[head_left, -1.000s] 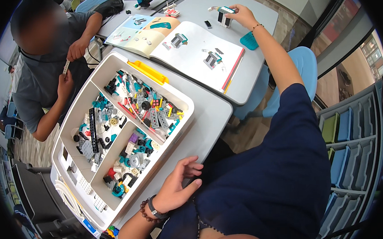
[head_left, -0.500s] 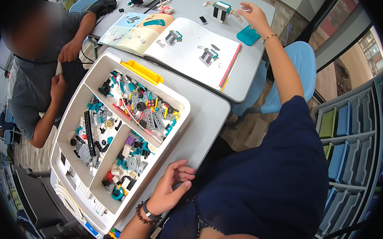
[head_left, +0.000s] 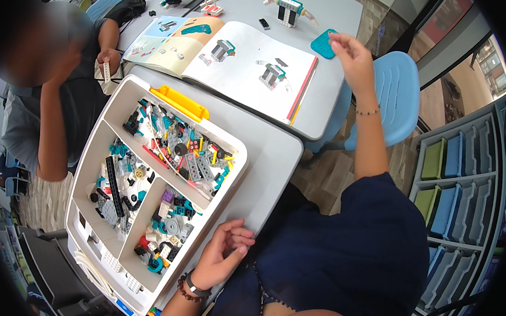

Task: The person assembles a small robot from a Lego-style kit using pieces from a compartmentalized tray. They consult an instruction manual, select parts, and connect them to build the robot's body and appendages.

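Head view: right hand (head_left: 353,61) narrow-fingered at teal plate (head_left: 322,43), grip cannot be told; left hand (head_left: 222,259) loosely half-curled, sorting tray (head_left: 239,149) left of its fingers.

Worn on the person's head, a wide fisheye camera looks steeply down and forward over the navy-blue cloth shirt (head_left: 338,251). It sits close above the left hand (head_left: 223,252) and the open, compartmented white plastic tray (head_left: 125,100); the right hand (head_left: 355,61) lies farther off. The smooth light-grey surface (head_left: 264,157) stretches away toward the top. Straight edges bow toward a dark round rim, bending the grey plastic shelving (head_left: 484,203) at right.
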`<state>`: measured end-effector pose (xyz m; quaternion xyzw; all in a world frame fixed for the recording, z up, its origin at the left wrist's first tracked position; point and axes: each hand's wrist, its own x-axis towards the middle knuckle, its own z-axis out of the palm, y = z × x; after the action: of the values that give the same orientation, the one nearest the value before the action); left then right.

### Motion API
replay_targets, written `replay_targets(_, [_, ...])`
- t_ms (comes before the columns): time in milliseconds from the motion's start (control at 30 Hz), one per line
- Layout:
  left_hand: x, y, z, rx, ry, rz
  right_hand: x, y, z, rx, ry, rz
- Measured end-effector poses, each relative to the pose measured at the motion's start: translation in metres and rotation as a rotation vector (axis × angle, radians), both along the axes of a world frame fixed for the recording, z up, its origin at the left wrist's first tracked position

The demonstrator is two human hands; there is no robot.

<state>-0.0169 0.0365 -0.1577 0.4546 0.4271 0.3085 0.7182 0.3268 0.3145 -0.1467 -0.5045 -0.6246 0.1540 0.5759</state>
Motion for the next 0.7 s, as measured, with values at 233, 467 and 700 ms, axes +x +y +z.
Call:
replay_targets(233, [-0.001,0.002,0.001,-0.057,-0.028,0.017,-0.009,-0.022,-0.046,-0.147,0.011,-0.056])
replay_targets(467, [-0.002,0.004,0.0,-0.099,-0.065,0.022,-0.023,-0.018,-0.057,-0.097,-0.104,-0.094])
replay_targets(700, [-0.003,0.005,0.002,-0.079,-0.048,0.007,-0.041,0.066,-0.012,-0.119,-0.311,0.015])
